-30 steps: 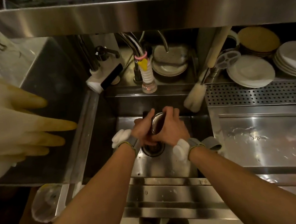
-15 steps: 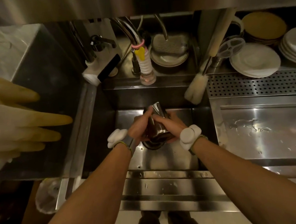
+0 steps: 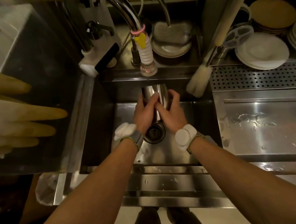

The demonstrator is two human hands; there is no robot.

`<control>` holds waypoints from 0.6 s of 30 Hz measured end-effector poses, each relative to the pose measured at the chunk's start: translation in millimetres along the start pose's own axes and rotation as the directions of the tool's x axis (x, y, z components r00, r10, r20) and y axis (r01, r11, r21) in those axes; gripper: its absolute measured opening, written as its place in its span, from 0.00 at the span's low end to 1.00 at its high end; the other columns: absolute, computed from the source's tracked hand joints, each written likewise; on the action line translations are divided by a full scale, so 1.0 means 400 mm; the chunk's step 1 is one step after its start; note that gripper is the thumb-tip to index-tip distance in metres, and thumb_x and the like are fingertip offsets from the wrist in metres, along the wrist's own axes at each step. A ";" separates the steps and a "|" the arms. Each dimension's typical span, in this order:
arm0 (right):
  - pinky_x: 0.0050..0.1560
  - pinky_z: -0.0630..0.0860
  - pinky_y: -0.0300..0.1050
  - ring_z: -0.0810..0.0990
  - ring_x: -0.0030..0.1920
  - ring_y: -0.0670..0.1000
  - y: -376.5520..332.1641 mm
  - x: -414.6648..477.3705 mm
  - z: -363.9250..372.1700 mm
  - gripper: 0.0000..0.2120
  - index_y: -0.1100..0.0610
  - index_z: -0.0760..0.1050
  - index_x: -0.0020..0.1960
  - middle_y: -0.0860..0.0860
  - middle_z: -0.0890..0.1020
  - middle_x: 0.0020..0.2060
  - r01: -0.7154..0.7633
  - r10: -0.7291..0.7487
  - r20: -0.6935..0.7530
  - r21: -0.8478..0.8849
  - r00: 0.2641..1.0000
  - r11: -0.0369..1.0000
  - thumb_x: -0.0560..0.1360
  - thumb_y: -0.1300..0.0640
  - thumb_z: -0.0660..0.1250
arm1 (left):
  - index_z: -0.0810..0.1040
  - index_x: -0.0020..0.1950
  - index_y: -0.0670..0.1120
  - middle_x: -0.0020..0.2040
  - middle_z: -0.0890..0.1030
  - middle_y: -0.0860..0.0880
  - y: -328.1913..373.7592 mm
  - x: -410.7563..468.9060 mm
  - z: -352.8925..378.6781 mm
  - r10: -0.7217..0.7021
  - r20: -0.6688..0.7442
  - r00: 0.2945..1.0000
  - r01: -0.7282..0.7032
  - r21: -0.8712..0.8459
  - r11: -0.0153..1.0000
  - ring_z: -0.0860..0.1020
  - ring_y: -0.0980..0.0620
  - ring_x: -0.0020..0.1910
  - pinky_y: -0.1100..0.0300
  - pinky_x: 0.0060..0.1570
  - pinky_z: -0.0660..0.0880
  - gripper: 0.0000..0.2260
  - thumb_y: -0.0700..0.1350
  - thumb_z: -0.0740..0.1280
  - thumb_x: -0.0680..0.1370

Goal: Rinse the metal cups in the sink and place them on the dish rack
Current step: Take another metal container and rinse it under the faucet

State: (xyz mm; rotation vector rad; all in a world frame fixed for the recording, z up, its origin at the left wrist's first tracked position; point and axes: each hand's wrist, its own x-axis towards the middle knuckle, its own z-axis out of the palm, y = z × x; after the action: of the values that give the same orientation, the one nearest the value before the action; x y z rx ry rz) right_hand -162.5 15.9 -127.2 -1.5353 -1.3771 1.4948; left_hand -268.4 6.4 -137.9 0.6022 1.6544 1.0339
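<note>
A steel bench [image 3: 273,128], wet in patches, is seen at the right, with a perforated steel panel [image 3: 260,79] along its far edge. A sink [image 3: 186,151] is set into the bench at the centre. At the left, 2 pale rubber gloves [image 3: 17,123] are seen very near the camera. Stacks of plates [image 3: 262,51] are kept behind the perforated panel.

Over the sink, 1 metal cup [image 3: 157,92] is held between the left hand [image 3: 144,116] and the right hand [image 3: 174,115]. The left fingers [image 3: 153,100] are curled round the cup's left side and front, and the right fingers [image 3: 174,96] are wrapped round its right side, so the lower half of the cup is covered and only its upper part shows above them. The cup is held roughly upright, directly below the tap nozzle [image 3: 148,67] and above the drain [image 3: 154,132], touching neither. Whether its top end is the mouth or the base cannot be told. A brush [image 3: 198,83] is leaned just right of the cup.
</note>
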 end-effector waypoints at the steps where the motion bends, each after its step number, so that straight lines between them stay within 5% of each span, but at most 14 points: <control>1: 0.55 0.77 0.46 0.78 0.54 0.51 0.007 0.013 0.002 0.29 0.51 0.58 0.71 0.51 0.77 0.57 -0.021 0.021 0.000 -0.001 1.000 1.000 0.75 0.51 0.67 | 0.72 0.67 0.53 0.59 0.81 0.50 0.002 -0.002 0.007 0.015 0.001 1.000 -0.015 0.024 1.000 0.80 0.51 0.55 0.56 0.58 0.76 0.28 0.64 0.65 0.71; 4: 0.53 0.79 0.49 0.82 0.49 0.55 0.004 0.037 0.004 0.31 0.58 0.70 0.66 0.53 0.81 0.51 -0.307 0.321 0.120 -0.122 0.939 0.944 0.70 0.42 0.68 | 0.74 0.65 0.45 0.61 0.80 0.46 -0.001 0.009 0.006 -0.284 0.075 0.956 0.266 0.188 0.945 0.79 0.45 0.57 0.53 0.59 0.75 0.30 0.66 0.60 0.73; 6: 0.50 0.79 0.48 0.83 0.48 0.56 0.008 0.029 0.002 0.30 0.59 0.74 0.63 0.55 0.83 0.50 -0.343 0.369 0.136 -0.179 0.919 0.922 0.68 0.41 0.68 | 0.75 0.62 0.44 0.55 0.79 0.45 0.008 -0.001 -0.002 -0.398 0.116 0.910 0.363 0.242 0.900 0.79 0.44 0.55 0.55 0.52 0.75 0.24 0.61 0.59 0.77; 11: 0.37 0.76 0.41 0.79 0.42 0.48 -0.034 0.021 -0.037 0.32 0.55 0.59 0.72 0.53 0.76 0.54 -0.275 0.257 0.160 0.101 0.953 0.956 0.73 0.53 0.70 | 0.76 0.62 0.48 0.54 0.83 0.43 0.029 0.011 -0.004 -0.144 0.085 0.986 0.146 -0.024 0.989 0.83 0.46 0.48 0.53 0.46 0.80 0.27 0.59 0.71 0.66; 15: 0.47 0.79 0.49 0.79 0.46 0.51 -0.045 0.009 -0.049 0.27 0.54 0.66 0.68 0.51 0.78 0.49 -0.404 0.386 0.242 0.024 0.890 0.915 0.73 0.46 0.68 | 0.79 0.58 0.47 0.51 0.84 0.45 0.032 -0.006 -0.020 -0.256 0.112 0.960 0.252 0.044 0.967 0.83 0.47 0.47 0.58 0.38 0.78 0.27 0.64 0.68 0.68; 18: 0.45 0.78 0.46 0.80 0.46 0.52 -0.039 0.001 -0.033 0.27 0.55 0.68 0.68 0.53 0.80 0.53 -0.388 0.380 0.201 0.004 0.903 0.922 0.72 0.48 0.69 | 0.78 0.61 0.46 0.55 0.83 0.44 0.016 -0.005 -0.023 -0.276 0.101 0.956 0.267 0.093 0.959 0.82 0.47 0.50 0.55 0.47 0.79 0.26 0.63 0.67 0.71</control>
State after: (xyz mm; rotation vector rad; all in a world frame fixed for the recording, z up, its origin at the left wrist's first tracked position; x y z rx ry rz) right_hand -154.1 24.0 -110.3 -1.7424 -1.1793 1.9485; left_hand -277.2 4.9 -130.9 0.4587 1.6302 0.7255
